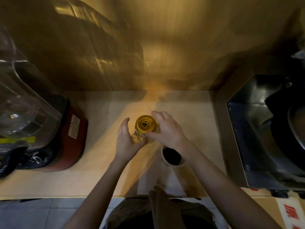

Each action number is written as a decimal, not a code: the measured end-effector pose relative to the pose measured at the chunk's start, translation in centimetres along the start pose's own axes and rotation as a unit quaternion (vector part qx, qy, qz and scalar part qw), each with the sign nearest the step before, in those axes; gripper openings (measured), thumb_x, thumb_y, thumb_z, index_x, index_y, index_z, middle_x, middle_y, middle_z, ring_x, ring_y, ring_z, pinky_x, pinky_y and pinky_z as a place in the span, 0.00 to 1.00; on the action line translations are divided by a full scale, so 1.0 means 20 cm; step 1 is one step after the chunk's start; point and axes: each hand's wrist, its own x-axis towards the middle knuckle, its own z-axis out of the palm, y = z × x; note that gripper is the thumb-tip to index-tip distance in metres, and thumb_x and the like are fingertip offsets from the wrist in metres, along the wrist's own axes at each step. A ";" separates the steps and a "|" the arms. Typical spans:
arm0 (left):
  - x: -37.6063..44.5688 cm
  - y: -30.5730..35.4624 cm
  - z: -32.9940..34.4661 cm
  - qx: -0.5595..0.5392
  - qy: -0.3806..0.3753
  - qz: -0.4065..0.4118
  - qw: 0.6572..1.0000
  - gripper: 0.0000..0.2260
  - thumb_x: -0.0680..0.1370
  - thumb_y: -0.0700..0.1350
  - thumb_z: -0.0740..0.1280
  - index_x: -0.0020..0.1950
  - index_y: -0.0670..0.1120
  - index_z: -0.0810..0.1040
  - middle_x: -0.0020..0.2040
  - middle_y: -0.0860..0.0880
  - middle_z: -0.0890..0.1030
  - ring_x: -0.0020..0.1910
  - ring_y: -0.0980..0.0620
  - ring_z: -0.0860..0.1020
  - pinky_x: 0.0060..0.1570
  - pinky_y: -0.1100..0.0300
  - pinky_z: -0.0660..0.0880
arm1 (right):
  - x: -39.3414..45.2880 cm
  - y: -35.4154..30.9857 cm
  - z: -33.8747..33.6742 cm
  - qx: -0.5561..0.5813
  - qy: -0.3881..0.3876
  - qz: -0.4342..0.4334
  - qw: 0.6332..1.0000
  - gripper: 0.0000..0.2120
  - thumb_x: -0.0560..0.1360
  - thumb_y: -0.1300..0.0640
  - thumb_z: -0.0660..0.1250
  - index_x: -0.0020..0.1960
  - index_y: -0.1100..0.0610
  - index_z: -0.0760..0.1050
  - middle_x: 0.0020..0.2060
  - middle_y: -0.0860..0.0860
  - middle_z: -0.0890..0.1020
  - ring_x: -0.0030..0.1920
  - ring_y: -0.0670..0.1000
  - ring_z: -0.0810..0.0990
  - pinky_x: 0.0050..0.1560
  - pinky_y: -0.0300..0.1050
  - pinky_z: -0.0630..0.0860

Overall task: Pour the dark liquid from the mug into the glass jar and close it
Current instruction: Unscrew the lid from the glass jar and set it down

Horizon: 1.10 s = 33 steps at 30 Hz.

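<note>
Flanking the glass jar [139, 135] at counter [102, 116] centre: left hand [126, 139] cupped at its 8 o'clock, fingers loosely spread, palm against the handled side; right hand [166, 129] at 3 o'clock, thumb touching the round gold metal lid [145, 124], fingers splayed. Pale mug [172, 157] of dark liquid at jar's 5 o'clock

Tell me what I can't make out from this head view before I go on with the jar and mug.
- Glass jar: the gold lid and both hands cover it; whether it holds anything is unclear.
- Lid logo: too small and blurred to read.
- Mug: the right forearm hides part of its rim; no handle is visible.
- Left hand and right hand: contact with the jar is unclear.
- Blender: cut off by the left edge.
</note>
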 end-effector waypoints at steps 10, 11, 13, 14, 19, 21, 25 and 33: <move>0.15 -0.05 0.09 -0.091 -0.097 -0.025 0.991 0.43 0.56 0.51 0.75 0.68 0.43 0.65 0.64 0.44 0.74 0.62 0.46 0.73 0.59 0.54 0.71 | 0.16 -0.06 0.11 -0.151 -0.006 -0.030 0.988 0.36 0.68 0.36 0.67 0.67 0.56 0.64 0.59 0.55 0.71 0.61 0.55 0.69 0.58 0.50 0.70; 0.15 -0.05 0.09 -0.099 -0.095 -0.022 0.990 0.41 0.56 0.51 0.75 0.67 0.44 0.67 0.62 0.46 0.75 0.59 0.46 0.74 0.55 0.56 0.71 | 0.17 -0.06 0.10 -0.149 -0.011 -0.033 0.988 0.35 0.67 0.37 0.68 0.66 0.56 0.66 0.58 0.55 0.71 0.60 0.55 0.70 0.57 0.50 0.71; 0.15 -0.06 0.09 -0.112 -0.092 -0.019 0.989 0.39 0.57 0.52 0.75 0.66 0.45 0.68 0.59 0.48 0.75 0.57 0.49 0.74 0.52 0.60 0.69 | 0.19 -0.07 0.07 -0.147 -0.023 -0.039 0.988 0.34 0.67 0.38 0.69 0.65 0.56 0.67 0.57 0.54 0.71 0.59 0.54 0.70 0.57 0.50 0.71; 0.15 -0.06 0.10 -0.116 -0.093 -0.019 0.989 0.39 0.57 0.52 0.75 0.66 0.46 0.68 0.59 0.49 0.75 0.56 0.50 0.74 0.51 0.63 0.69 | 0.20 -0.07 0.05 -0.139 -0.026 -0.040 0.989 0.33 0.67 0.39 0.69 0.65 0.55 0.67 0.57 0.54 0.71 0.59 0.54 0.71 0.56 0.50 0.71; 0.16 -0.08 0.10 -0.127 -0.105 -0.026 0.986 0.41 0.55 0.59 0.75 0.65 0.49 0.68 0.59 0.52 0.76 0.57 0.53 0.74 0.49 0.70 0.69 | 0.22 -0.01 -0.04 0.002 0.000 -0.014 1.000 0.33 0.65 0.41 0.73 0.64 0.54 0.68 0.55 0.52 0.72 0.56 0.51 0.73 0.54 0.48 0.74; 0.16 -0.09 0.09 -0.122 -0.105 -0.030 0.986 0.43 0.55 0.60 0.75 0.67 0.50 0.66 0.60 0.54 0.74 0.58 0.54 0.73 0.51 0.66 0.69 | 0.25 0.05 -0.07 0.078 0.008 0.011 0.997 0.33 0.64 0.44 0.75 0.64 0.56 0.69 0.55 0.51 0.73 0.55 0.51 0.74 0.55 0.46 0.74; 0.17 -0.11 0.10 -0.131 -0.105 -0.040 0.985 0.43 0.55 0.57 0.77 0.67 0.51 0.66 0.62 0.53 0.75 0.60 0.55 0.72 0.52 0.70 0.67 | 0.34 0.20 -0.06 0.206 0.008 0.094 0.974 0.39 0.55 0.47 0.76 0.62 0.55 0.67 0.55 0.54 0.74 0.53 0.55 0.76 0.51 0.47 0.74; 0.17 -0.15 0.13 -0.142 -0.116 -0.042 0.982 0.42 0.57 0.58 0.76 0.68 0.52 0.65 0.66 0.53 0.73 0.64 0.56 0.71 0.61 0.65 0.68 | 0.39 0.41 0.13 0.191 0.022 0.082 0.978 0.38 0.61 0.61 0.79 0.67 0.58 0.66 0.62 0.55 0.69 0.60 0.50 0.68 0.57 0.39 0.64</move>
